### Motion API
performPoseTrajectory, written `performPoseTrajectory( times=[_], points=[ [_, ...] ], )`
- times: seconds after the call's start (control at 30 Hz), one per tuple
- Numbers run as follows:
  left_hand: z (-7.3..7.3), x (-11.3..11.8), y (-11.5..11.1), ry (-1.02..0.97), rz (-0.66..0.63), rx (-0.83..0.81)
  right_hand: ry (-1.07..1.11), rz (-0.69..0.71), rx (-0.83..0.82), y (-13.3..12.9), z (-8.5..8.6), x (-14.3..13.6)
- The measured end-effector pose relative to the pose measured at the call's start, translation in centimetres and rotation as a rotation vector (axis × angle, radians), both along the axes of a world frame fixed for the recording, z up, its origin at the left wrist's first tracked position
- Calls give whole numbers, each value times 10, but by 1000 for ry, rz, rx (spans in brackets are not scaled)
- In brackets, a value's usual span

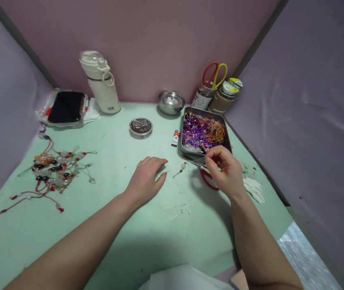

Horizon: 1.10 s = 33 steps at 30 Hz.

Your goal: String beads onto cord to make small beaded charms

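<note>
My left hand (pixel 148 179) rests on the pale green tabletop, fingers stretched out and thumb apart, holding nothing. My right hand (pixel 224 169) is raised at the front edge of a metal tin of beads (pixel 195 153), thumb and forefinger pinched together. A faint thin line shows by the fingertips, too fine to make out. Beneath this hand lies a pair of red-handled scissors (pixel 208 180), partly hidden. Between both hands is a small beaded string (pixel 183 166) with clear and red beads. Mixed beads, many of them purple, and a tangle of orange-yellow thread (pixel 216 133) fill the tin.
Finished-looking beaded strings (pixel 54 171) lie heaped at left. Behind stand a phone (pixel 67 107) on a plastic box, a white bottle (pixel 104 90), a round tin (pixel 141 127), a steel bowl (pixel 171 105) and two jars (pixel 222 101). A lighter (pixel 175 138) and white glove (pixel 254 189) flank the tin.
</note>
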<state>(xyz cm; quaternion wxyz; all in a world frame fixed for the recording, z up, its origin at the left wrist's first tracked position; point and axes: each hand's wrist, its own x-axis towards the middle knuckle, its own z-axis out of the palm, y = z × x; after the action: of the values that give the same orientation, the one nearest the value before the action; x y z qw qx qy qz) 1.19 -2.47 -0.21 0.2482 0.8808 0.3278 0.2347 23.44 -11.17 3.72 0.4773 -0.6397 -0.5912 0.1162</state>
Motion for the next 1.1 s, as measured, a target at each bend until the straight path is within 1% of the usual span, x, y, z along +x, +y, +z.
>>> performPoseTrajectory(
  times=[0.13, 0.3, 0.47, 0.57, 0.63, 0.73, 0.83, 0.9, 0.97, 1.03, 1.1],
  points=[
    [2, 1, -2, 82, -38, -4, 6, 36, -24, 0, 1, -2],
    [4, 12, -9, 166, -82, 39, 141, 94, -36, 1, 1, -10],
    [1, 26, -14, 260, 5, 47, 265, 160, -70, 3, 3, -20],
    [-2, 28, -14, 263, 6, 64, 308, 163, -86, 4, 3, -22],
    [-1, 25, -13, 247, 0, 68, 322, 136, -82, 5, 2, -20],
    [7, 17, -8, 234, 52, 43, 358, 68, -48, 7, 0, -13],
    [22, 4, 1, 255, 98, 52, 372, 14, -14, 6, 1, -6],
    [33, -6, 8, 303, 98, 68, 333, 10, -43, 2, 3, -1],
    [41, -17, 14, 375, 87, 69, 227, 51, -142, -2, 5, 2],
    [44, -26, 19, 465, 68, 88, 45, 125, -272, -7, 7, 4],
    [44, -35, 21, 554, 47, 83, -138, 213, -364, -11, 8, 3]
  ],
)
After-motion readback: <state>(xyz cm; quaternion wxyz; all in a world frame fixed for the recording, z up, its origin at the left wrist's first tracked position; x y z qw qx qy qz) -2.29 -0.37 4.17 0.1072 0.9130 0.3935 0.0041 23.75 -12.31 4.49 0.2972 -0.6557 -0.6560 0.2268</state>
